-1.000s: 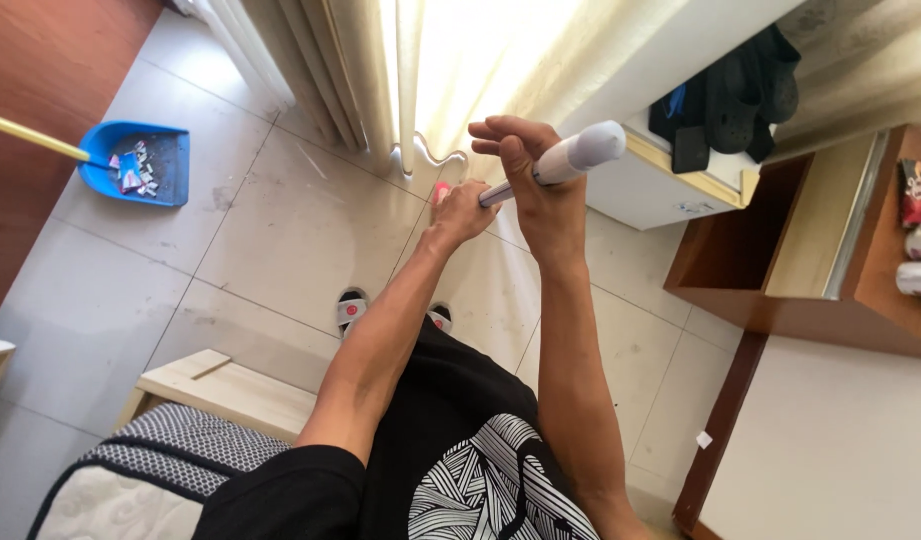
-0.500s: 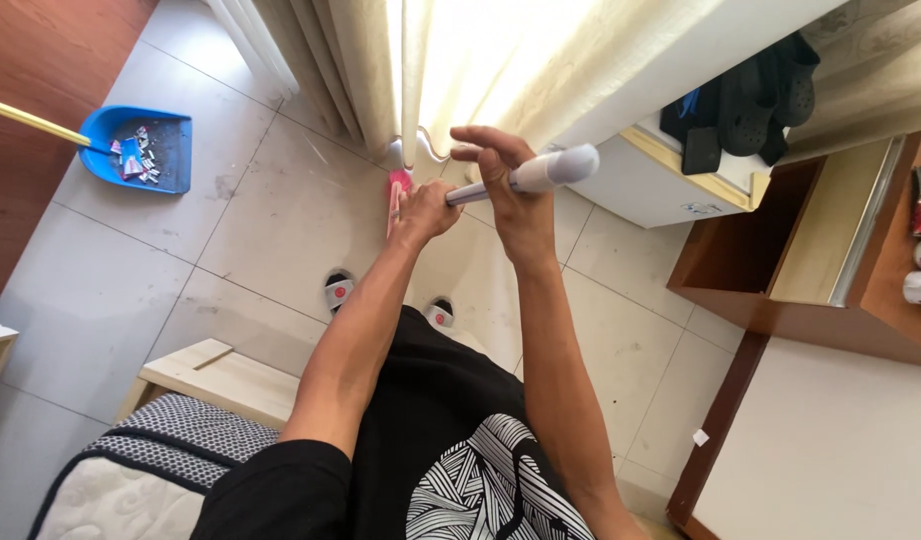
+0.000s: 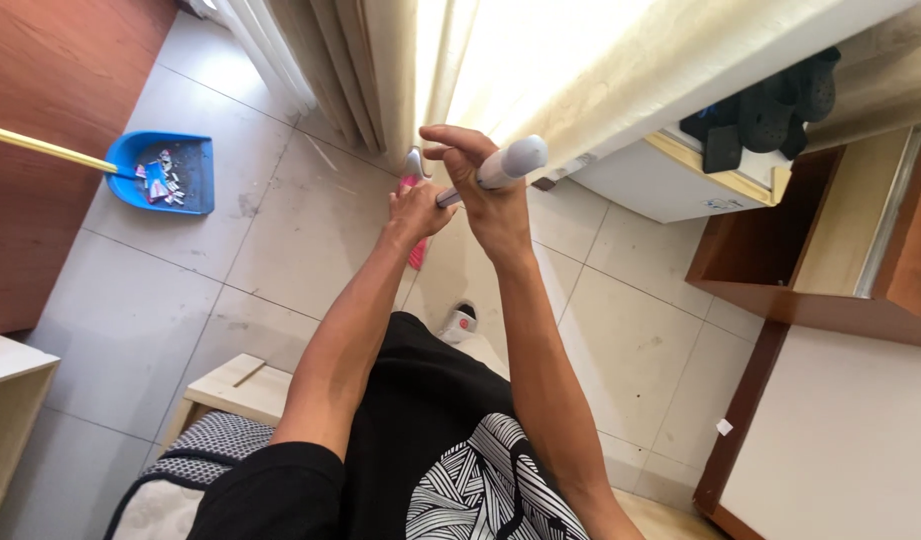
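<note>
I am holding a broom by its handle (image 3: 485,178), a slim rod ending in a thick pale grey grip that is sticking out past my right hand (image 3: 485,195); that hand is wrapped tight around the grip's base, and my left hand (image 3: 417,210) is closed on the rod just below it, the two hands nearly touching; the broom's pink head (image 3: 414,215) is showing in slivers beside my left wrist, down by the tiled floor (image 3: 280,240) at the foot of the cream curtain (image 3: 400,70); most of the rod and the bristles are lying hidden behind my hands and forearm, so I cannot make out their shape; the long axis is running from the grey end, up and to the right, down and leftward toward the floor; a blue dustpan (image 3: 165,172) with scraps in it is sitting well apart to the left, its yellow handle cut off at the frame's edge.
</note>
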